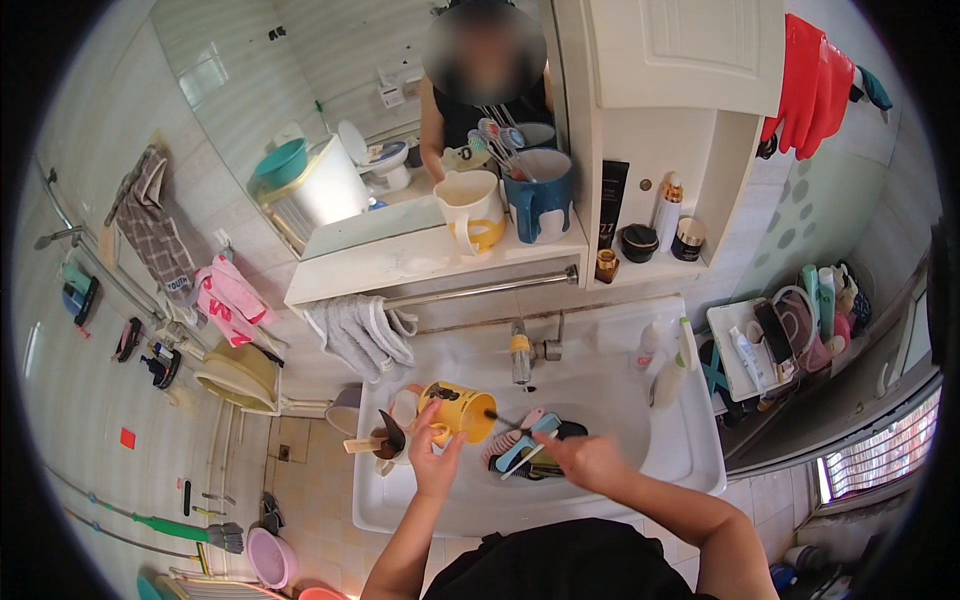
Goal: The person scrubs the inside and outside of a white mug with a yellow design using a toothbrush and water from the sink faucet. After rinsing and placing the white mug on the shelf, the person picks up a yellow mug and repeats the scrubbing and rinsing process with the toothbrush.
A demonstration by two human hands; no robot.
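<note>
My left hand is closed round a yellow mug with a dark picture on it, tipped sideways over the left part of the washbasin. In my right hand is a thin dark-handled brush, its tip at the mug's open mouth. Below my right hand, a light blue comb, a pink-handled brush and other combs or brushes lie in the bowl. Left of my left hand stands a pale cup with a brown comb and a wooden handle sticking out.
The faucet rises at the back of the basin, with pump bottles to its right. A grey towel hangs at the back left. On the shelf above stand a white-and-yellow mug and a blue mug of toothbrushes. A tray sits at right.
</note>
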